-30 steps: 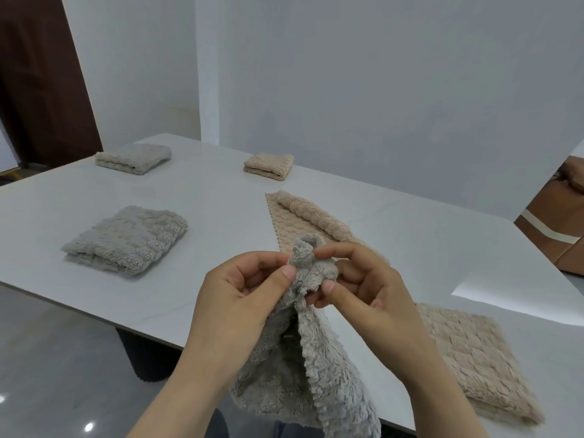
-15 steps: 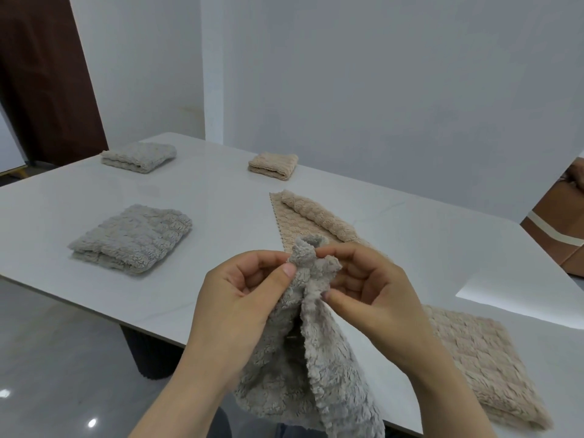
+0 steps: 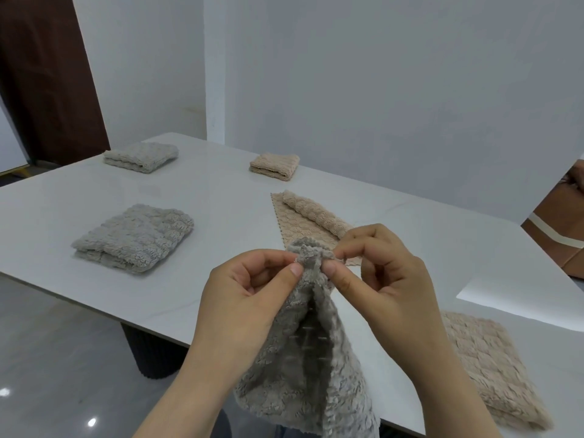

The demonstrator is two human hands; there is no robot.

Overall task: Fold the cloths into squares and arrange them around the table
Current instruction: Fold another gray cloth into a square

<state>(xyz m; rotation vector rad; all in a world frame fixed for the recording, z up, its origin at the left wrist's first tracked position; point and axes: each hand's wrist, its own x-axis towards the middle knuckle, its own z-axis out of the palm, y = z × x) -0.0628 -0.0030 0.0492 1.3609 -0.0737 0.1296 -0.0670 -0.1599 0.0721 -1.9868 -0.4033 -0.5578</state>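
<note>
While aloft, hands [image 3: 249, 298] [image 3: 388, 279] fingertip-tight on grey cloth [image 3: 300, 374].

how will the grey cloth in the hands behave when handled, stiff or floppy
Probably very floppy: the grey cloth hangs limp from where the left hand and right hand pinch its top. Likely light, since fingertip pinches alone carry it. Its plush pile looks grippy, so slipping seems unlikely.

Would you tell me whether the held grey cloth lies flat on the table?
No, the left hand and right hand pinch the grey cloth, which hangs down.
</note>
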